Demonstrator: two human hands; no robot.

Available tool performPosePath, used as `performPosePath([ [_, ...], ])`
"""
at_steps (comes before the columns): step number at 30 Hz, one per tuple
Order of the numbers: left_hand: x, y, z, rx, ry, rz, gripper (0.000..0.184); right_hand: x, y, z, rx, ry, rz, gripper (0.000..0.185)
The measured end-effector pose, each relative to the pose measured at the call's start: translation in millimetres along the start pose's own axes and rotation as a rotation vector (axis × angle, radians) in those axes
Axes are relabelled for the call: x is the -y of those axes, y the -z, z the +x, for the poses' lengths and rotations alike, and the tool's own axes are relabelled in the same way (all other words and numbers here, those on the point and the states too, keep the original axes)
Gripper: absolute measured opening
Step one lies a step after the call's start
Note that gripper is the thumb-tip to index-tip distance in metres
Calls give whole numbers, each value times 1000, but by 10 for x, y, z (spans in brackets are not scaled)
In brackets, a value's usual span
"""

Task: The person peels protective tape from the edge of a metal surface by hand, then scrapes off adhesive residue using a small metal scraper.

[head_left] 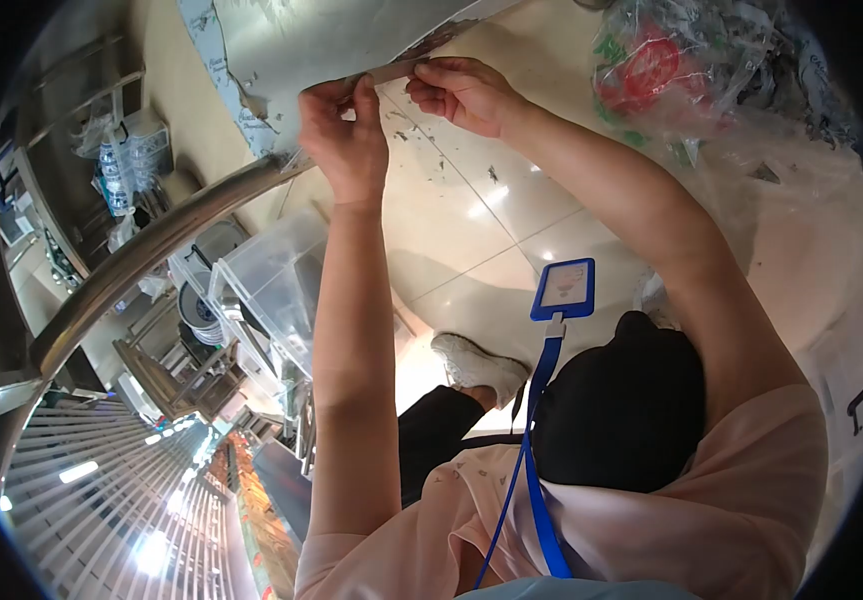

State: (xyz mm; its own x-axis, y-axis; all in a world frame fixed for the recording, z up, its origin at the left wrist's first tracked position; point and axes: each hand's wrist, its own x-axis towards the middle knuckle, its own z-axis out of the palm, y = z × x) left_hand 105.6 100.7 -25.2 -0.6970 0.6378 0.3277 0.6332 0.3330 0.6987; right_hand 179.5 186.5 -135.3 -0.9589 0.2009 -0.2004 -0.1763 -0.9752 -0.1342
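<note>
A shiny metal sheet (331, 45) stretches across the top, with torn blue-printed film (236, 100) along its left edge. Its lower edge has a dark, ragged patch (436, 40) near the hands. My left hand (344, 140) is closed at that edge, thumb raised against the bent fingers. Just to its right, my right hand (466, 95) pinches with thumb and forefinger, the other fingers curled. Between the two hands runs a thin greyish strip (394, 71), held at both ends; whether it is still attached to the sheet is hard to see.
A curved metal tube (171, 220) runs below the sheet at left. Clear plastic bins (276, 285) stand beside my left forearm. Plastic bags with crumpled scraps (741, 70) lie at upper right. Small dark flakes dot the tiled floor (461, 235). A blue-framed badge (563, 288) hangs from my neck.
</note>
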Motion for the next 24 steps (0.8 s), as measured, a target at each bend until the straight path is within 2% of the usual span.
performPosePath([
  [5, -164, -55, 33, 20, -22, 180, 18, -26, 26, 26, 28, -1, 43, 17],
  [8, -135, -76, 41, 7, -54, 87, 18, -43, 52, 49, 44, 7, 51, 17],
  [11, -168, -91, 37, -1, 1, 64, 19, -38, 47, 44, 33, 17, 50, 17],
  [20, -102, -147, 29, 16, -43, 158, 20, 119, 111, -9, 51, 32, -7, 17],
  [24, -164, -190, 35, 13, 27, 26, 19, 136, 99, -49, 8, 49, 45, 17],
])
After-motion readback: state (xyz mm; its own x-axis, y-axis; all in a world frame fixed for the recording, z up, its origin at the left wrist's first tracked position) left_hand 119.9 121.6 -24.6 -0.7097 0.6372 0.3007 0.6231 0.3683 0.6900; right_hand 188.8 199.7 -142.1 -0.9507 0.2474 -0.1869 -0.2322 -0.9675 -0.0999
